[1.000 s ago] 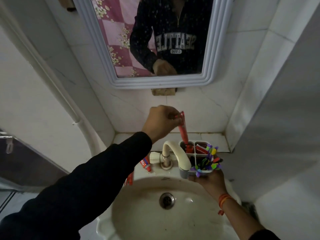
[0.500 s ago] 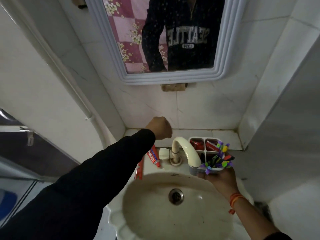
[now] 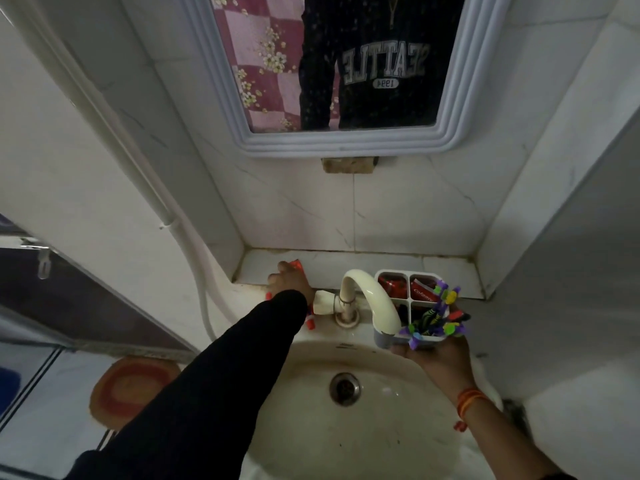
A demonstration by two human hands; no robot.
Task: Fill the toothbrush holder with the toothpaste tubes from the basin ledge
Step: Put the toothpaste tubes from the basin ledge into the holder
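My right hand (image 3: 438,356) holds a white four-part toothbrush holder (image 3: 394,272) from below, at the basin's right rim. Its two back parts contain red toothpaste tubes (image 3: 423,292); the front right part is full of colourful toothbrushes (image 3: 439,317). My left hand (image 3: 289,282), in a black sleeve, is closed over a red toothpaste tube (image 3: 296,263) lying on the basin ledge left of the tap. The tube's capped end (image 3: 310,322) shows below the wrist. A sliver of red (image 3: 267,296) peeks out left of the hand; whether it is a second tube is unclear.
A cream tap (image 3: 367,294) arches between my hands over the basin (image 3: 374,441) with its drain (image 3: 344,388). A tiled shelf (image 3: 446,271) runs behind, below a framed mirror (image 3: 346,142). A white pipe (image 3: 202,299) runs down the left wall. An orange mat (image 3: 131,386) lies on the floor.
My left hand let go of a tube in the holder's back left part, then dropped left to the ledge and closed over another tube. The holder stayed in my right hand.
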